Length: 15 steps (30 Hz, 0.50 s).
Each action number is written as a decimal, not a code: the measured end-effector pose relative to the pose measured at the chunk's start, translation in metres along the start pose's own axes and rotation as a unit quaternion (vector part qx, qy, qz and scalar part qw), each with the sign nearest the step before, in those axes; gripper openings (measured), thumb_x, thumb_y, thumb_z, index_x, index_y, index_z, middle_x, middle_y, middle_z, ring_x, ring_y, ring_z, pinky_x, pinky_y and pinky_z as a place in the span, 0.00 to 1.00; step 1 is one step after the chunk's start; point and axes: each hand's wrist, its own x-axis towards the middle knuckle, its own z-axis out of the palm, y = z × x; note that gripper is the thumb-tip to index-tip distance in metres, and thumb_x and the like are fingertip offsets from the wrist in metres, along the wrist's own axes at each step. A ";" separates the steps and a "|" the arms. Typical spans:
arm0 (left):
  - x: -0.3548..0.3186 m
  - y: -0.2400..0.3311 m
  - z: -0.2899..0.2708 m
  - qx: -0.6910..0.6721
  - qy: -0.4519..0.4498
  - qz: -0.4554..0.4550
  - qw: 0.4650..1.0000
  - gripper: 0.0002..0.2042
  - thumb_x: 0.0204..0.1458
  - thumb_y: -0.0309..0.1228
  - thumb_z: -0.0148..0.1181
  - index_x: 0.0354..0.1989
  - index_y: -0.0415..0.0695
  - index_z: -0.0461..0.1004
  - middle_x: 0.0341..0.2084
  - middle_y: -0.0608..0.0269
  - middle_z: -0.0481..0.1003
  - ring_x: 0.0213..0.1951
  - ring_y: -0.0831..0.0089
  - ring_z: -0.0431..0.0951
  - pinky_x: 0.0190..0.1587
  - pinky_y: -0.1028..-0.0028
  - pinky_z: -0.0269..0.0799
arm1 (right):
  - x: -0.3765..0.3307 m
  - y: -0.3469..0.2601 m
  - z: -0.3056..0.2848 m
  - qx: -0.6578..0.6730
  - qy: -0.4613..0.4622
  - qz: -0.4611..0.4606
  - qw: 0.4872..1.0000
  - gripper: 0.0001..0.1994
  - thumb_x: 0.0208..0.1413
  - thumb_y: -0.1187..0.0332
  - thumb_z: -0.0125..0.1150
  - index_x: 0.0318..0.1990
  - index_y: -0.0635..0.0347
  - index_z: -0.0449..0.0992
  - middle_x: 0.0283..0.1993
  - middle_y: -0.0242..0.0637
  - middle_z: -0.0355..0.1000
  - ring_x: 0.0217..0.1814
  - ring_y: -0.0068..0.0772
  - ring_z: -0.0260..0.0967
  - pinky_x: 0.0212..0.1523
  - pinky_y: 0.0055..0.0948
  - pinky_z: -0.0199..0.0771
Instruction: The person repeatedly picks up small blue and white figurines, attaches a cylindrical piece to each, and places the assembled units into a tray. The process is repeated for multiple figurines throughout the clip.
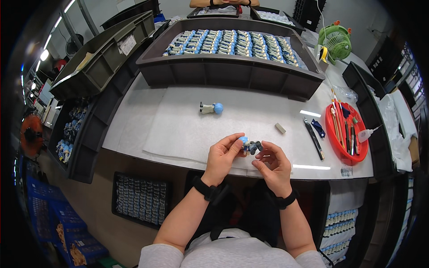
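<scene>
My left hand [220, 157] is closed around a small figurine [246, 144] with light-blue hair, pinched between thumb and fingers. Dark grey parts of it point toward my right hand [275, 169]. That hand is half curled, its thumb and index finger apart, with the index fingertip at the dark end; whether it presses there is hard to see. A second figurine [209, 108], blue-haired with a cream body and dark feet, lies on its side on the white table sheet [178, 129] beyond my hands. A small grey block [280, 128] rests to the right.
A large dark tray [232, 69] with rows of figurines stands across the back. At right are a black-handled craft knife [314, 140], a red basin [353, 156] of brushes and a squeeze bottle [364, 135]. Dark crates [96, 134] line the left; a green fan [335, 42] stands back right.
</scene>
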 end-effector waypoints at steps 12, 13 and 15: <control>-0.003 0.003 0.000 -0.012 -0.035 0.059 0.998 0.15 0.52 0.21 0.56 0.49 0.38 0.70 0.42 0.60 0.74 0.43 0.77 0.73 0.47 0.78 0.70 | -0.001 -0.007 -0.002 0.051 -0.007 0.051 0.997 0.15 0.61 0.66 0.48 0.52 0.66 0.66 0.38 0.39 0.71 0.37 0.25 0.70 0.36 0.21 0.71; -0.003 0.003 -0.001 -0.006 -0.040 0.056 0.998 0.16 0.51 0.20 0.56 0.50 0.38 0.70 0.43 0.60 0.74 0.44 0.76 0.73 0.48 0.78 0.69 | -0.001 -0.007 -0.002 0.045 -0.010 0.054 0.997 0.15 0.61 0.67 0.48 0.52 0.66 0.65 0.38 0.40 0.71 0.37 0.25 0.70 0.36 0.21 0.71; -0.003 0.003 -0.004 0.006 -0.051 0.051 0.997 0.17 0.49 0.17 0.56 0.50 0.38 0.70 0.45 0.59 0.73 0.45 0.76 0.72 0.50 0.78 0.68 | -0.001 -0.008 -0.002 0.033 -0.015 0.058 0.998 0.15 0.61 0.68 0.49 0.53 0.66 0.65 0.39 0.40 0.71 0.37 0.26 0.71 0.37 0.21 0.71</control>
